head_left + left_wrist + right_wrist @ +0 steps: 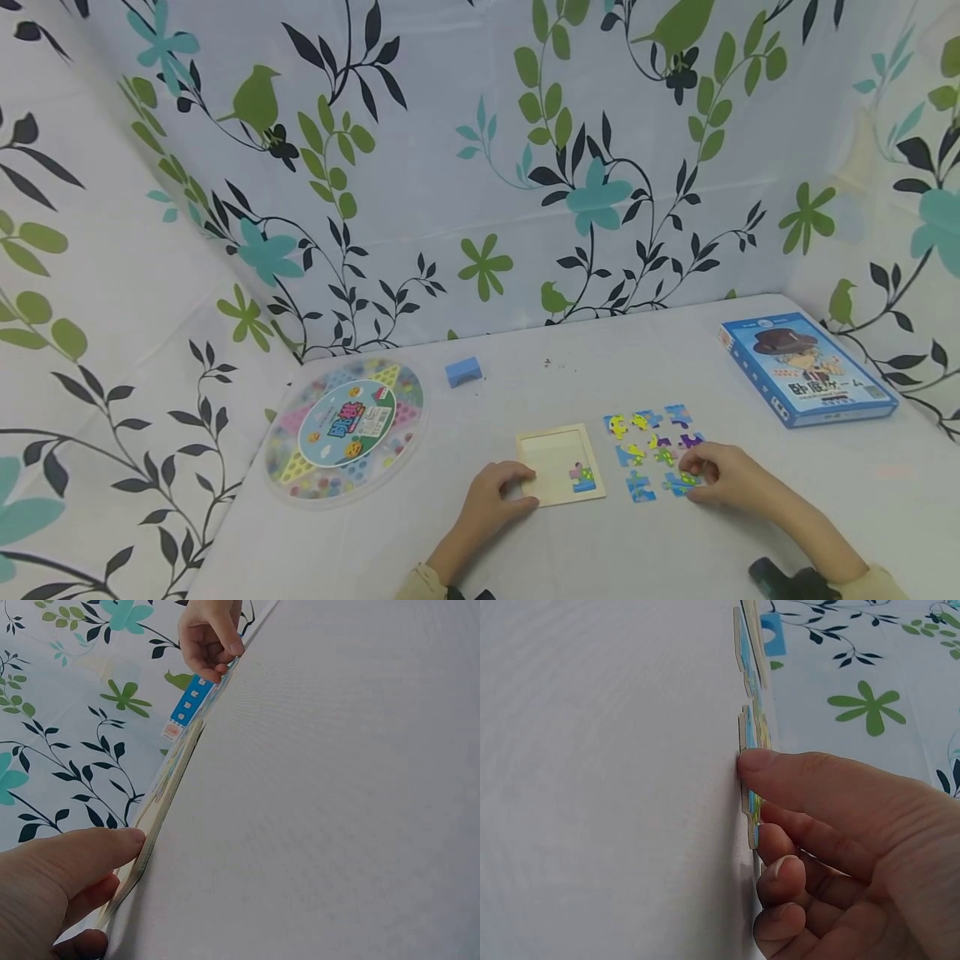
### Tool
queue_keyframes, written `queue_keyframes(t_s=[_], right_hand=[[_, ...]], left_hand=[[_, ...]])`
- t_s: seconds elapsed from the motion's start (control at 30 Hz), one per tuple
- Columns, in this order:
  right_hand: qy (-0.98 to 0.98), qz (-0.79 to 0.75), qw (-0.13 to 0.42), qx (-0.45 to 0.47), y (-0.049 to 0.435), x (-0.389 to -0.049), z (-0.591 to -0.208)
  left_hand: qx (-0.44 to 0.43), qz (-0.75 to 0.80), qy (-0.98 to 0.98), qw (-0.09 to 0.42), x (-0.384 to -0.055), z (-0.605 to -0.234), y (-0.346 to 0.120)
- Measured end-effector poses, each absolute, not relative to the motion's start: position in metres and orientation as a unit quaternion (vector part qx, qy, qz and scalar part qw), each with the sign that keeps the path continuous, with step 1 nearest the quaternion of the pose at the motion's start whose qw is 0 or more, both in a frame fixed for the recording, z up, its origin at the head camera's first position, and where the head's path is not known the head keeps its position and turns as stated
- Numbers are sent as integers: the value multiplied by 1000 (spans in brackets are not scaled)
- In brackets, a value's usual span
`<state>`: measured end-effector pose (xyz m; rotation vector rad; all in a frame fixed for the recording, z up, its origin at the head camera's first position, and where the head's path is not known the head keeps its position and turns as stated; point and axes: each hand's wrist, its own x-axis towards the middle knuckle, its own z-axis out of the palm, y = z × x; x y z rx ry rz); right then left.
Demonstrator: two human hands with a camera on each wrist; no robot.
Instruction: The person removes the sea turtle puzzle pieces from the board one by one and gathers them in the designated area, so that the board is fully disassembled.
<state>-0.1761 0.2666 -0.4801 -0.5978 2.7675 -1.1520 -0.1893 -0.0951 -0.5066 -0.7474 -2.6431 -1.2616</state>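
Observation:
A shallow wooden puzzle frame (557, 442) lies on the table with a couple of joined pieces (582, 477) in its lower right corner. My left hand (492, 497) grips the frame's left side. In the left wrist view its thumb and fingers are bent about the frame edge (166, 799). Right of the frame, loose jigsaw pieces (640, 486) lie in rough rows. At the lower right of these, my right hand (723, 477) pinches a blue-green jigsaw piece (677, 485) that is still down at table level. In the right wrist view the thumb touches that piece's edge (746, 799).
A round clear-lidded game box (405, 400) lies at the left. Behind the frame stands a small blue block (463, 372). A blue boxed game (817, 375) lies at the back right. Patterned cloth (420, 167) hangs behind and beside the table.

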Motion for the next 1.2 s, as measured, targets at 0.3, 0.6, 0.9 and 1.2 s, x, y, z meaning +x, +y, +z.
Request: queue_keyframes(t_s=[0.3, 0.6, 0.9, 1.2], right_hand=[[913, -350, 10, -208, 262, -182, -473], [905, -353, -47, -234, 248, -188, -463], [891, -373, -69, -250, 222, -192, -455], [877, -392, -69, -267, 202, -194, -456]], left_hand=[[-240, -418, -875, 50, -189, -506, -96], [-237, -412, -879, 48, -190, -509, -95], [-246, -413, -875, 55, -189, -507, -95], [-239, -407, -880, 54, -189, -507, -96]])
